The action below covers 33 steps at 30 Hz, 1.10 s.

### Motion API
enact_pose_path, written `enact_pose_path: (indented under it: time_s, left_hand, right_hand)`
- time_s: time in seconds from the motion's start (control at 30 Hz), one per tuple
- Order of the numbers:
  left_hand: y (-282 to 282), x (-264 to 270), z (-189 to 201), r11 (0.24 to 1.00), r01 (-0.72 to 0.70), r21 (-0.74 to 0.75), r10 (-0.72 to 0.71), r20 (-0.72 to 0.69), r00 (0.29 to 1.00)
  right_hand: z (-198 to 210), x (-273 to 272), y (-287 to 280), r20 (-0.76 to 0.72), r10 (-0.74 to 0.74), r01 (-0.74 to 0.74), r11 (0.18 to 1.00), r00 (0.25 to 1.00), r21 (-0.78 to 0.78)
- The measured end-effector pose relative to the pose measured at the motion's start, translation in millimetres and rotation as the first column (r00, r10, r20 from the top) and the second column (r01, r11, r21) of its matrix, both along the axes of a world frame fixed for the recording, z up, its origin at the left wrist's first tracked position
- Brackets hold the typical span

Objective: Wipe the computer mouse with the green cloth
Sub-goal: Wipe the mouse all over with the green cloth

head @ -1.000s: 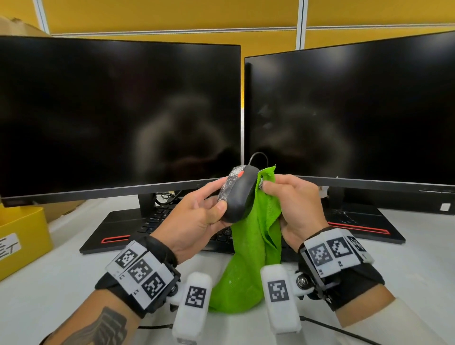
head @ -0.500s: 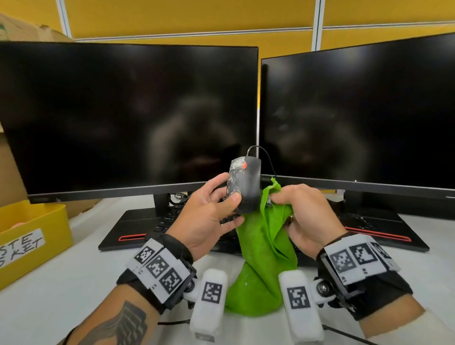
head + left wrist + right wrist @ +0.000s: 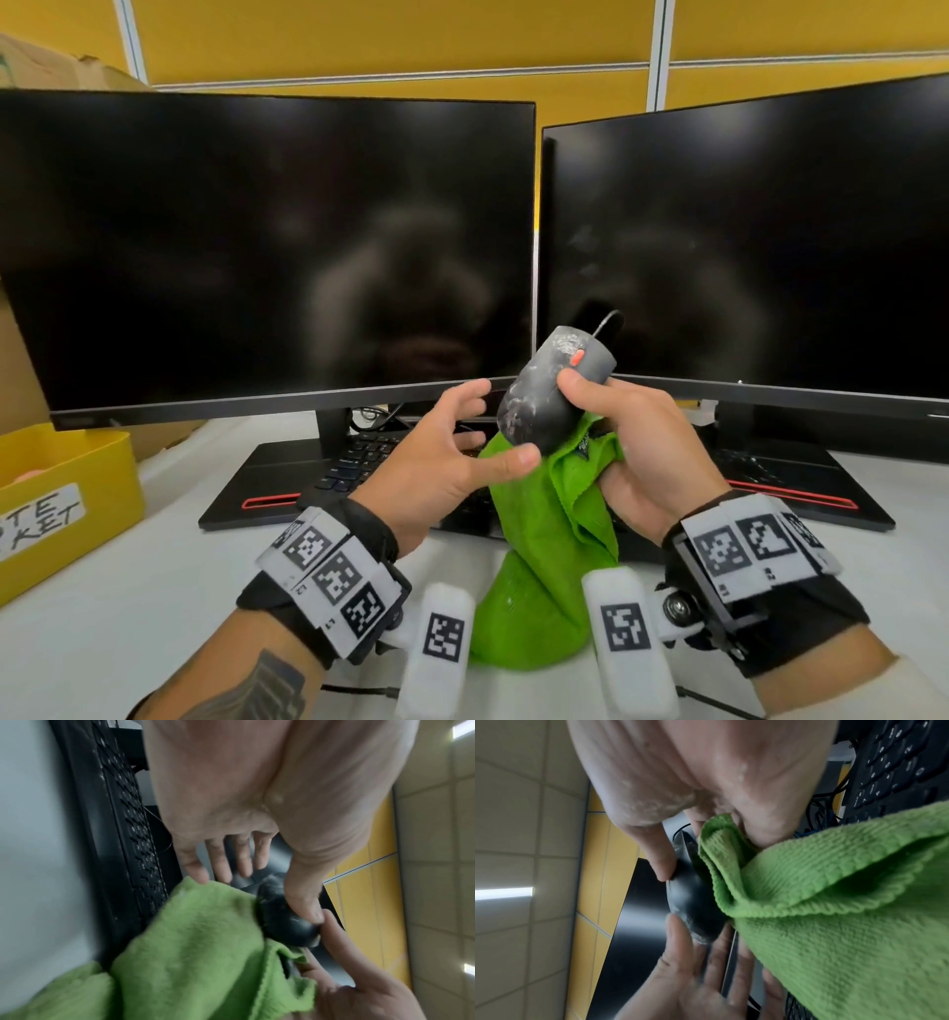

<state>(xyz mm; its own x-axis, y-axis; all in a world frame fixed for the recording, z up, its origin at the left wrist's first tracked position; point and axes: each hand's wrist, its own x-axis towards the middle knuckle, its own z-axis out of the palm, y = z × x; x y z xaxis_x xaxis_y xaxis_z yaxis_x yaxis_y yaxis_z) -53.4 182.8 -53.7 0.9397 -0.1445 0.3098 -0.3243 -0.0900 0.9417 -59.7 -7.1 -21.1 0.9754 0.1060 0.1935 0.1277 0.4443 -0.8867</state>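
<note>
A: Setting? A white desk is seen below a yellow partition wall; two dark monitors are stood side by side on it, with a black keyboard lying under them. A yellow bin with a handwritten label is placed at the left edge.

B: Mouse location?

A: The computer mouse is held up in the air in front of the gap between the screens, tilted, cable end up. Whitish smears are seen on its left side; an orange wheel is visible.

B: Hands?

A: The mouse is gripped by the right hand, thumb laid on top. The green cloth is bunched in the same hand beneath the mouse, its lower end draped down to the desk.

B: Left?

A: The left hand is held open, fingers spread and relaxed. Its thumb tip is touched to the lower end of the mouse; nothing is grasped.
</note>
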Motion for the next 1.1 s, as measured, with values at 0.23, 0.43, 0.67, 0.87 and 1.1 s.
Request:
enact_pose_path:
  time_s: [0.23,0.43,0.67,0.87,1.1]
  left_hand:
    - [-2,1,-7,0.991,0.089,0.104,-0.078,-0.109,0.991]
    - [8,0,1,0.997,-0.059,0.049,0.067,-0.179,0.982]
    - [11,6,3,0.954,-0.258,-0.156,0.241,-0.118,0.963]
    - [2,-3,14,0.957,-0.100,-0.271,0.117,0.045,0.992]
    - [-2,-5,15,0.959,-0.022,-0.282,0.013,-0.032,0.999]
  right_hand:
    - [1,-1,-2,0.018,0.028,-0.027,0.999,0.999,-0.038]
    - [3,0,-16,-0.076,-0.103,0.073,0.942,0.992,-0.329]
    - [5,-2,-16,-0.082,-0.039,0.010,0.944,0.996,-0.329]
    - [-1,-7,-9,-0.072,0.083,-0.105,0.907,0.994,-0.408]
    - [-2,-10,-3,-0.088,0.103,-0.131,0.893,0.991,-0.431]
